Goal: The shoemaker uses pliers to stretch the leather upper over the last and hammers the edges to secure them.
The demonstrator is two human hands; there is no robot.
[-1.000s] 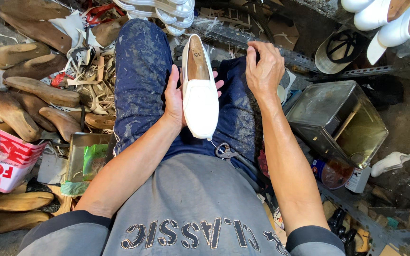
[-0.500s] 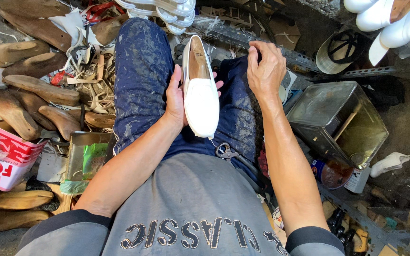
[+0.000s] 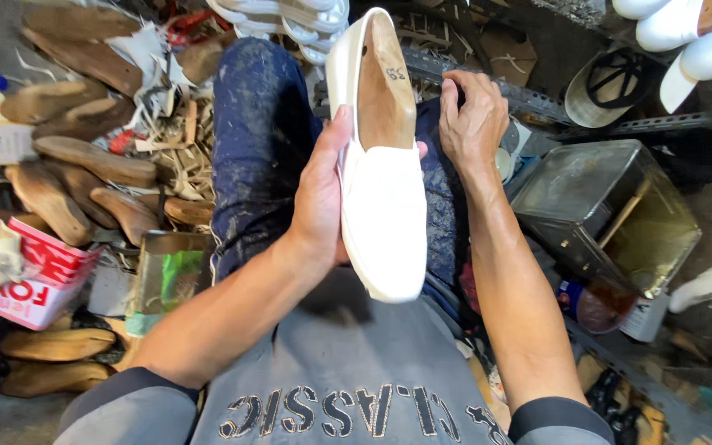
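A white slip-on shoe point(image 3: 385, 206) with a wooden last inside it is held over my lap, toe pointing toward me. My left hand point(image 3: 319, 194) grips it from the left side, thumb along its edge. My right hand point(image 3: 473, 115) rests curled on my right knee, on the dark blue trousers point(image 3: 257, 140), just right of the shoe's heel end, and it holds nothing I can see.
Several wooden lasts point(image 3: 84, 156) lie piled on the left with scraps and a red and white box point(image 3: 30, 276). A square metal tin point(image 3: 607, 210) with a stick in it stands on the right. White shoes point(image 3: 694, 41) hang at top right.
My left hand has lifted the white shoe nearer to the camera, so it looks larger. My right hand has stayed on the knee.
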